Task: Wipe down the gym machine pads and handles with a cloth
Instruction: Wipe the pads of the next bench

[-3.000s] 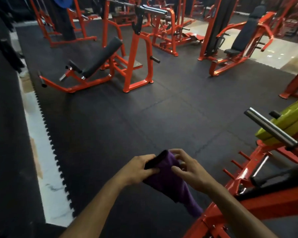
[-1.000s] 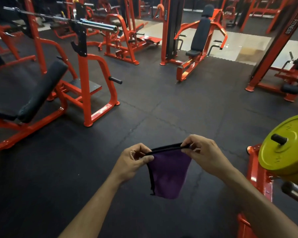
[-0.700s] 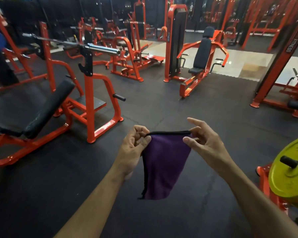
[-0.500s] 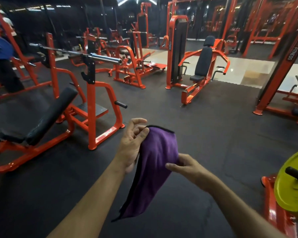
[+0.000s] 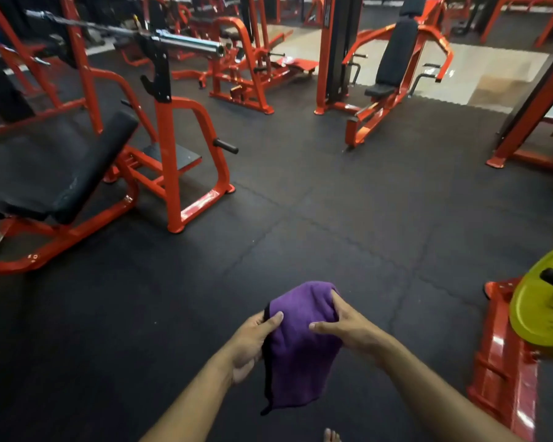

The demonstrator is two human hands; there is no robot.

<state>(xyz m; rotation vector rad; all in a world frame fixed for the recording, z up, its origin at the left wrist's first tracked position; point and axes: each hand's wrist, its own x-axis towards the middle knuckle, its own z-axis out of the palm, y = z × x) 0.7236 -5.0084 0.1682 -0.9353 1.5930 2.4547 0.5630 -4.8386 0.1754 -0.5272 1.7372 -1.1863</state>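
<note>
A purple cloth (image 5: 297, 349) with a black edge hangs folded between both hands, low in the middle of the head view. My left hand (image 5: 251, 342) grips its left edge, thumb on top. My right hand (image 5: 348, 325) pinches its right side, fingers over the fold. An orange incline bench with a black pad (image 5: 90, 167) stands on the left, well beyond my hands. A seated press machine with a black back pad (image 5: 396, 52) stands far ahead on the right.
A chrome barbell (image 5: 186, 43) rests on the orange rack above the bench. A yellow weight plate (image 5: 543, 307) on an orange frame sits close at my right. Black rubber floor (image 5: 316, 212) stretches between the machines. My bare toes (image 5: 331, 435) show at the bottom edge.
The cloth, held stretched by its top edge a second ago, is now folded over and gathered. Both hands have dropped lower and closer together. The camera has tilted down.
</note>
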